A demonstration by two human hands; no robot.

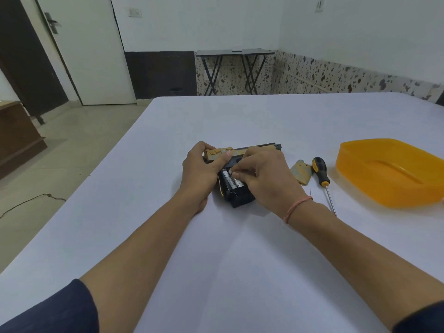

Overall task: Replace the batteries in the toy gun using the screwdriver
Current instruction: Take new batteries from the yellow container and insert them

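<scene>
Their left hand [199, 169] grips the toy gun [254, 149] at its back end, right hand [266, 174] pinching what looks like a battery [229, 180] in the open handle; screwdriver [320, 170] lies beside the cover [301, 174].

Table [144, 188] bare leftward; screwdriver [320, 171] and orange tray [384, 194] obstruct the right.

Tan-and-black toy gun [234, 150], black-and-yellow screwdriver [320, 170], orange tray [374, 188] — white table [240, 260] (brown-speckled cream wall tiles [312, 73])
</scene>
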